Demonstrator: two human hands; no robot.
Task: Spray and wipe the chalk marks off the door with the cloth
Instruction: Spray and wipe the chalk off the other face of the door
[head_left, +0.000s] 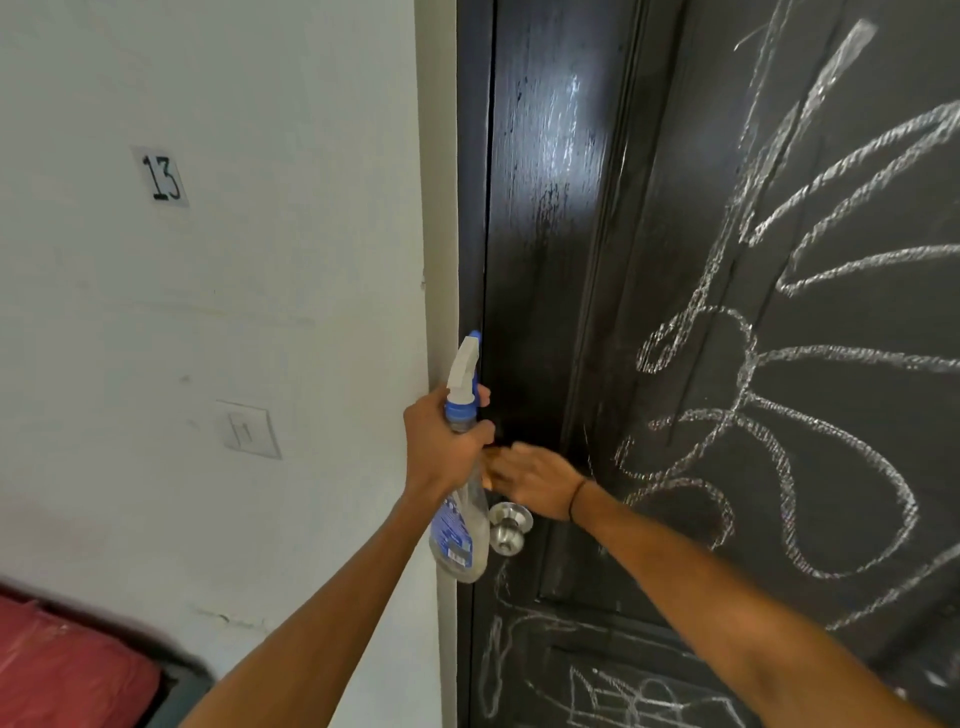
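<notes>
Standing at the dark door (649, 218), which is carrying white chalk marks (769, 364) across its right panels

The chalk marks are looping over the door's right side and its lower panel, while the left stile above the knob (510, 526) is shining wet and bare. The right hand (535, 486) is lying flat against that stile just above the knob, fingers straight; whether a cloth is under it cannot be told. The left hand (441, 447) is curling its grip round the neck of a spray bottle (460, 499), nozzle up, beside the door's edge. A wall (234, 312) is bearing a "13" label (163, 176) and a switch (248, 429)
</notes>
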